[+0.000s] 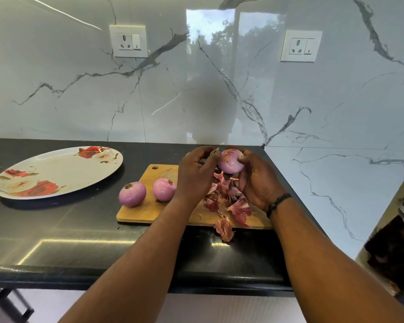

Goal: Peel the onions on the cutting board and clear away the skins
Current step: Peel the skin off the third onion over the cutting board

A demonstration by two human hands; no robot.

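Observation:
My right hand (257,183) holds a pale purple onion (230,161) in its fingers above the wooden cutting board (147,212). My left hand (196,176) pinches a thin scrap of skin beside the top of that onion. Two peeled onions sit at the board's left end, one (132,194) at the edge and one (164,190) beside it. A pile of reddish onion skins (229,203) lies on the board below my hands. One skin piece (224,228) hangs over the board's front edge onto the counter.
A large oval plate with red roses (56,172) rests on the black counter (56,231) to the left. The marble wall stands behind and to the right of the board. Dark objects (399,241) sit low at the far right.

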